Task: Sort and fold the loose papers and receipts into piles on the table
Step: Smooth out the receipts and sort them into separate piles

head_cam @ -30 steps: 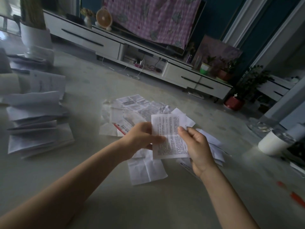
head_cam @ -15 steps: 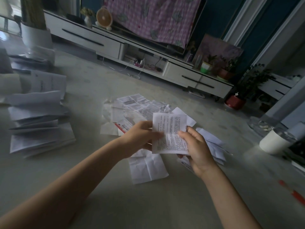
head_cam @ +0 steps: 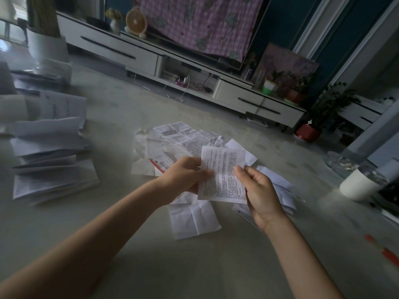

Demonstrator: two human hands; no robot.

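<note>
A printed sheet (head_cam: 223, 173) was held upright above the table (head_cam: 121, 117), over a scatter of loose papers (head_cam: 177, 139). The left hand (head_cam: 183, 175) pinched its left edge with curled fingers; the right hand (head_cam: 259, 190) gripped its right edge, thumb on the front. A stack of folded papers (head_cam: 49, 160) lay well apart to the left, a white cup (head_cam: 360, 184) to the right.

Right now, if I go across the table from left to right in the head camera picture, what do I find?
stack of folded papers → left hand → printed paper, pinched by both hands → right hand → white cup
</note>
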